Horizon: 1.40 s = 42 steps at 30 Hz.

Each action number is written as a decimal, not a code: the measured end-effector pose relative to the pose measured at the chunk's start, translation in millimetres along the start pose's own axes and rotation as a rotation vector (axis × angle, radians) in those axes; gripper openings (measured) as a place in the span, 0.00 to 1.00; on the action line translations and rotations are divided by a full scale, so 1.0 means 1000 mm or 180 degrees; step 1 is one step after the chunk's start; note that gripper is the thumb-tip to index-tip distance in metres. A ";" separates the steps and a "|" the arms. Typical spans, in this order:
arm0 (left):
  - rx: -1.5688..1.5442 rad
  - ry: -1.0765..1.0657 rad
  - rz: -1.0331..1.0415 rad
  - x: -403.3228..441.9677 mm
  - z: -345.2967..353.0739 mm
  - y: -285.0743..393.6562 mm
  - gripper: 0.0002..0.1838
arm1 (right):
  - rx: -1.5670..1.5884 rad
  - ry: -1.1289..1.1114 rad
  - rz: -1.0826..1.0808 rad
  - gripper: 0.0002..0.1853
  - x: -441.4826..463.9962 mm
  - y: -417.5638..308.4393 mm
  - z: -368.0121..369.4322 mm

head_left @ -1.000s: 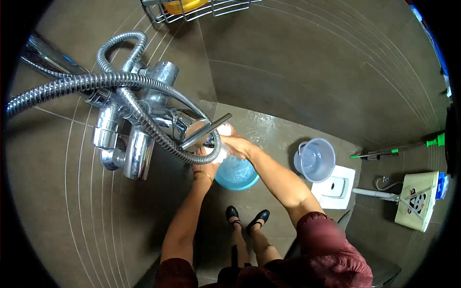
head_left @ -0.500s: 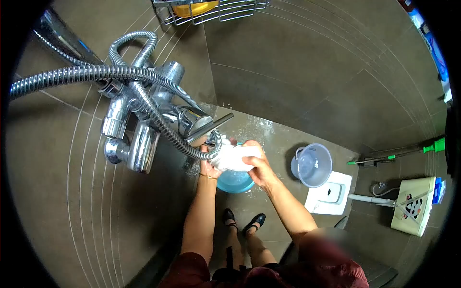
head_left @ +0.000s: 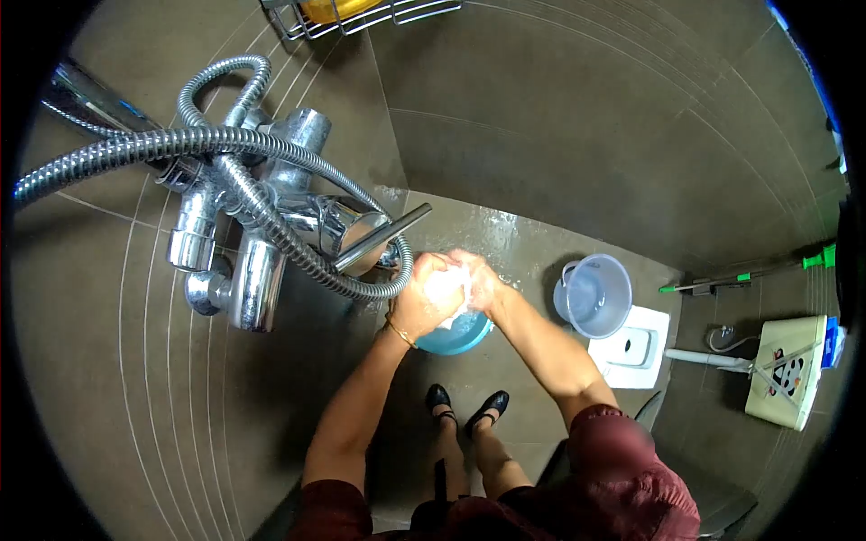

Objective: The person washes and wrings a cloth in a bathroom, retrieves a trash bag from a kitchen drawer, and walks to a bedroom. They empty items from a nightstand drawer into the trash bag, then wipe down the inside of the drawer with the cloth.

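A bunched white cloth (head_left: 445, 290) is pressed between both my hands, above a light blue basin (head_left: 458, 337) on the floor. My left hand (head_left: 422, 302) is closed on the cloth's left side, with a thin bangle at its wrist. On the other side my right hand (head_left: 481, 284) has its fingers wrapped round the cloth. The chrome tap (head_left: 365, 242) with its bar lever sits just up and left of my hands, and a metal shower hose (head_left: 271, 216) loops in front of it. The hose's loop reaches the edge of my left hand in view.
A pale bucket (head_left: 599, 296) stands right of the basin, beside a white squat toilet (head_left: 630, 347). A cream cistern (head_left: 787, 371) hangs on the right wall, below a green-ended stick (head_left: 767, 270). A wire rack (head_left: 361, 18) is at the top. The floor is wet beyond the basin.
The cloth, spread wider half a second ago, is now squeezed into a smaller bunch. My hands have come together, the left one up and over the cloth. The view has shifted slightly.
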<state>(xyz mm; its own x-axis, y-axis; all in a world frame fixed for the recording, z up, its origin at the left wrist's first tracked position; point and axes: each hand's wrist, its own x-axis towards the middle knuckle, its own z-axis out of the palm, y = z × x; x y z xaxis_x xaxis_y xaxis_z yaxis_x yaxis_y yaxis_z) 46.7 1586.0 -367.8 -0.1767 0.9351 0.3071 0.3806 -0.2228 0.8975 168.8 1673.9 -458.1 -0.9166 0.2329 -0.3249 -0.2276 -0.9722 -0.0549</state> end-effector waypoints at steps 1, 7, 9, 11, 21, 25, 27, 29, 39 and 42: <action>0.0174 0.0010 -0.0031 -0.001 0.000 -0.003 0.20 | -0.0434 0.0352 -0.0089 0.07 0.020 -0.002 -0.024; -0.0051 0.0519 -0.0590 -0.021 -0.009 -0.064 0.09 | -0.2050 0.1552 -0.0623 0.21 0.016 0.006 0.055; 0.0394 0.0478 -0.1409 -0.035 -0.024 -0.126 0.10 | -0.2655 0.2162 -0.0661 0.38 0.015 0.015 0.058; 0.1081 0.0294 -0.1550 -0.035 -0.029 -0.123 0.13 | -0.2981 0.1560 -0.1016 0.34 0.026 0.024 0.040; -0.1502 0.1531 -0.1524 -0.063 -0.002 -0.199 0.25 | -0.0664 0.1587 -0.1630 0.17 0.033 0.045 0.023; -0.0369 0.1404 -0.1430 -0.053 -0.019 -0.117 0.18 | 0.0528 0.1905 -0.1475 0.13 0.012 0.040 0.026; 0.0893 0.2014 -0.1020 -0.054 -0.025 -0.074 0.16 | 0.0034 0.2066 -0.1579 0.14 0.021 0.055 0.014; 0.0574 0.2170 -0.1175 -0.069 -0.023 -0.042 0.16 | -0.0513 0.2301 -0.1782 0.13 0.027 0.071 0.029; -0.2636 0.0461 -0.0928 0.042 -0.028 0.130 0.27 | -0.1121 0.2313 -0.2006 0.30 -0.039 0.064 0.096; -0.2644 0.0585 -0.0975 0.051 -0.024 0.109 0.31 | -0.1719 0.1941 -0.2327 0.26 -0.077 0.046 0.101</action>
<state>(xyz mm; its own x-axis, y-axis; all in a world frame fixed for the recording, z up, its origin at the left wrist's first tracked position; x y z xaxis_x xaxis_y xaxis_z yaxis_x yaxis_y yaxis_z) 57.6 1603.1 -246.9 -0.3320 0.9433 -0.0011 -0.4722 -0.1652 0.8659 195.2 1614.1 -340.0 -0.2680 0.8518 -0.4501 -0.3400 -0.5208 -0.7831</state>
